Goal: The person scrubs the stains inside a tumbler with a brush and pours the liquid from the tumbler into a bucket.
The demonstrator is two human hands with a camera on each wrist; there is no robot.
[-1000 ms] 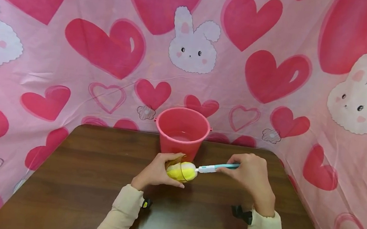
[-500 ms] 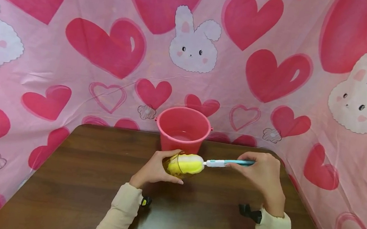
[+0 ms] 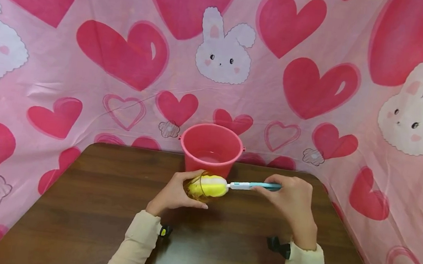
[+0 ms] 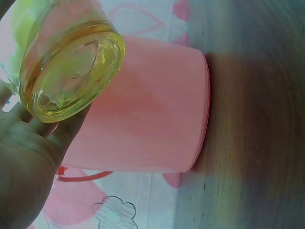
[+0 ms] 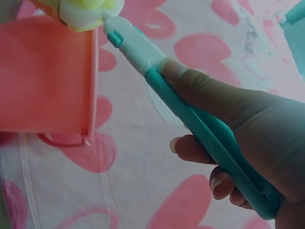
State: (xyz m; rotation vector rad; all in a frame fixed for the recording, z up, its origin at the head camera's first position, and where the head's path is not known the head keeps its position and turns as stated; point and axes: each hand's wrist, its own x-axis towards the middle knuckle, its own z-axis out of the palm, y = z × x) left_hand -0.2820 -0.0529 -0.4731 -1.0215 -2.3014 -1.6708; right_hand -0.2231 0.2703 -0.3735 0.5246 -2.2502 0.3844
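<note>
Brush [image 3: 240, 186] slides back into amber glass [image 4: 71, 71]
The right hand [image 3: 290, 195], gripping the handle [image 5: 204, 131], has shifted left, so the sponge [image 3: 217, 187] apparently reaches deeper; the left hand [image 3: 173, 191] clasps the glass near the pink bucket [image 3: 209, 167].

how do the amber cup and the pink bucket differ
The amber cup is see-through; the pink bucket is opaque. The cup is held tipped sideways in the left hand; the bucket stands upright on the wood-grain table. The cup is much smaller than the bucket. Both are round, open-mouthed containers.
</note>
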